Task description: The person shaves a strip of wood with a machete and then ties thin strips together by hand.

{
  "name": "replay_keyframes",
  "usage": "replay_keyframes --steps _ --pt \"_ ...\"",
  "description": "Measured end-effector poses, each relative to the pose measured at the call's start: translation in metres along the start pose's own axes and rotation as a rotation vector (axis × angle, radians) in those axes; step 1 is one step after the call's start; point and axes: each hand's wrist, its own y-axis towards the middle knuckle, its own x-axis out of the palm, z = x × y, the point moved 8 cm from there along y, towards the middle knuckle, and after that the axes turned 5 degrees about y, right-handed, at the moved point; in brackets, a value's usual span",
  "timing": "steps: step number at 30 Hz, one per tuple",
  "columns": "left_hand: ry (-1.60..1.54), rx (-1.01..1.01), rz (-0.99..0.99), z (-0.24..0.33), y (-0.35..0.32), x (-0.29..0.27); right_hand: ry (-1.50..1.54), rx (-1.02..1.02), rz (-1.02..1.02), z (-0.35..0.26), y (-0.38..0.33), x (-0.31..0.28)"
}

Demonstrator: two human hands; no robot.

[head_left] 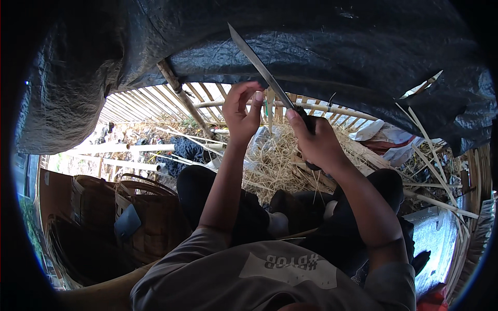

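My right hand (pixel 316 137) is wrapped round the dark handle of a long knife (pixel 262 67), its thumb lying along the top of the grip. The blade slants up and to the left, tip high against the dark sheeting. Left of the blade, my left hand (pixel 243 113) is raised with its fingers curled and the thumb tip close to them. Whatever it may pinch is too small to make out. Between the hands a narrow pale strip (pixel 270 106) shows; whether the fingers touch it I cannot tell. Below lies a heap of pale shavings (pixel 282 155).
Dark plastic sheeting (pixel 332 46) hangs low overhead, above a slatted bamboo fence (pixel 150 106). Woven baskets (pixel 150 217) stand to the left. Bamboo poles (pixel 129 148) lie beyond them. At right are white sacks (pixel 386 137) and long thin bamboo strips (pixel 433 155).
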Motion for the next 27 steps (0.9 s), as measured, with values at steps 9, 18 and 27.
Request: replay_keyframes --steps 9,18,27 --pt "0.196 -0.083 -0.024 0.011 0.001 0.005 0.013 0.046 -0.052 0.002 -0.004 0.005" --pt "0.171 -0.315 -0.086 -0.029 -0.006 0.008 0.053 0.009 -0.037 0.005 0.000 0.007" --pt "0.248 -0.265 -0.096 -0.013 -0.010 0.021 0.084 -0.024 0.014 0.004 0.001 0.006"
